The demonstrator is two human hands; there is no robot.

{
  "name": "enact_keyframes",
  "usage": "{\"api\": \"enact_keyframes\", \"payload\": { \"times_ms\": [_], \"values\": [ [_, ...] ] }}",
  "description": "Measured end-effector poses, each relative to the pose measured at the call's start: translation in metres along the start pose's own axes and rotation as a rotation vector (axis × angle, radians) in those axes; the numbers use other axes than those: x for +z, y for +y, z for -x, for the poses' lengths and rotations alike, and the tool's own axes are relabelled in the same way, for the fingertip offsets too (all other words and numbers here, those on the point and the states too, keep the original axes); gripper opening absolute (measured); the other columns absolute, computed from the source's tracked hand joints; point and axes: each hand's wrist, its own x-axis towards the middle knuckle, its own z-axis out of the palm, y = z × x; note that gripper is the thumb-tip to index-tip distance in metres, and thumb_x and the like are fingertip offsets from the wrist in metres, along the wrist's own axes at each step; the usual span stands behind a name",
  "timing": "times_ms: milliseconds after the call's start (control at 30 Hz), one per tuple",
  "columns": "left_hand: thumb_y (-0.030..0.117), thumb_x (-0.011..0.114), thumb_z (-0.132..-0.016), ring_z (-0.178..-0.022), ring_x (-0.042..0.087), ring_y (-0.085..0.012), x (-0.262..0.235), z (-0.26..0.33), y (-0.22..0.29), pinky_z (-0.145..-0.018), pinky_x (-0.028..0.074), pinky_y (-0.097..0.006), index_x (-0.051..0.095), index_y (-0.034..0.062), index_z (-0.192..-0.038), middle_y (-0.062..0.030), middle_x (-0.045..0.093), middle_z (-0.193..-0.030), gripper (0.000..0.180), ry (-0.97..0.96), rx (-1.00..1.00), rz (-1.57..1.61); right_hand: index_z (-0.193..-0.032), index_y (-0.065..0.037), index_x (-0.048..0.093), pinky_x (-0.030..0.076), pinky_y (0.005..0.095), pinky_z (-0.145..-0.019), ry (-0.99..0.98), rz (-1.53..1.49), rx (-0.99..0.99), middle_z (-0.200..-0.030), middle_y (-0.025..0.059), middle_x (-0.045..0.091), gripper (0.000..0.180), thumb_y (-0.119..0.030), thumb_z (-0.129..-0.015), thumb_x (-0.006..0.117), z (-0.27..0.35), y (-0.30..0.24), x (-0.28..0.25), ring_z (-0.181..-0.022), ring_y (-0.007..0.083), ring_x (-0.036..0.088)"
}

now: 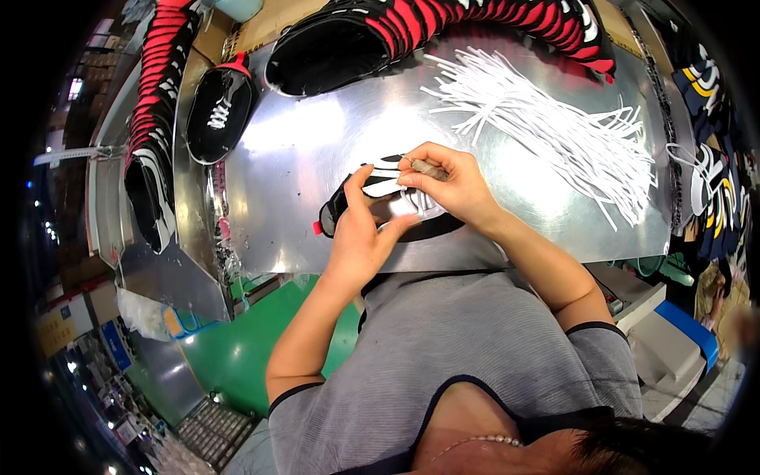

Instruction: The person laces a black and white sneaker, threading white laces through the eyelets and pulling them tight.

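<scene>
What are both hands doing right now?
Left hand: holding the black shoe upper.
Right hand: fingers closed on a small brown tool.

Bare metal left of laces [554, 131]

Left forearm: bare, enters from the lower left, rises toward the centre, elbow bent, short grey sleeve at the shoulder.
Left hand [360, 229]: back toward the camera, thumb raised, fingers curled inward in a closed grip.
Right forearm: bare, enters from the lower right, angled up and left, elbow bent.
Right hand [447, 186]: just above and right of the left, nearly touching it, fingers bent, fingertips pinched together.
</scene>
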Motion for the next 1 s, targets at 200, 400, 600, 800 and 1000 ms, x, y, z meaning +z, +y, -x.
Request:
{"api": "enact_keyframes", "payload": {
  "times_ms": [200,400,600,800,1000],
  "values": [
    [0.022,0.075,-0.088,-0.081,0.066,-0.0221,0.013,-0.003,-0.006,-0.072,0.050,-0.034,0.058,0.0044,-0.113,-0.0113,0.069,-0.088,0.035,0.140,-0.084,-0.073,-0.103,-0.001,0.067,0.050,0.0244,-0.073,-0.037,0.087,-0.007,-0.089,0.0036,0.070,0.018,-0.010,-0.088,0.071,0.002,-0.002,0.001,-0.079,0.0092,0.063],
    [0.008,0.074,-0.086,-0.072,0.060,-0.0102,0.017,0.001,-0.015,-0.065,0.047,-0.025,0.061,0.0011,-0.105,-0.0064,0.069,-0.085,0.024,0.235,0.052,-0.164,-0.101,-0.003,0.063,0.050,0.0308,-0.064,0.046,0.327,-0.173,-0.082,0.0085,0.068,0.014,-0.013,-0.092,0.065,0.024,-0.019,-0.007,-0.068,0.0209,0.065],
    [0.003,0.072,-0.087,-0.068,0.059,-0.0060,0.016,-0.001,-0.015,-0.062,0.047,-0.022,0.061,-0.0007,-0.107,-0.0055,0.068,-0.085,0.022,0.237,0.137,-0.256,-0.093,-0.003,0.058,0.047,0.0328,-0.058,-0.071,0.548,-0.233,-0.074,0.0103,0.064,0.011,-0.011,-0.092,0.065,0.032,-0.025,-0.016,-0.063,0.0246,0.062],
    [0.007,0.072,-0.083,-0.066,0.054,-0.0257,0.019,-0.002,-0.007,-0.064,0.044,-0.038,0.064,0.0026,-0.106,-0.0077,0.065,-0.081,0.026,0.273,0.332,-0.473,-0.097,-0.004,0.054,0.047,0.0383,-0.054,-0.077,0.695,-0.351,-0.069,0.0107,0.063,0.017,-0.011,-0.088,0.067,0.020,-0.018,-0.008,-0.060,0.0306,0.063],
    [-0.007,0.059,-0.079,-0.074,0.054,-0.0296,0.018,0.001,-0.017,-0.075,0.043,-0.043,0.057,-0.0016,-0.121,-0.0126,0.065,-0.098,0.043,0.182,0.489,-0.606,-0.107,-0.003,0.045,0.049,0.0427,-0.057,-0.269,0.909,-0.091,-0.068,0.0143,0.063,0.026,-0.016,-0.092,0.061,0.002,-0.018,0.021,-0.063,0.0341,0.063]
  ]
}}
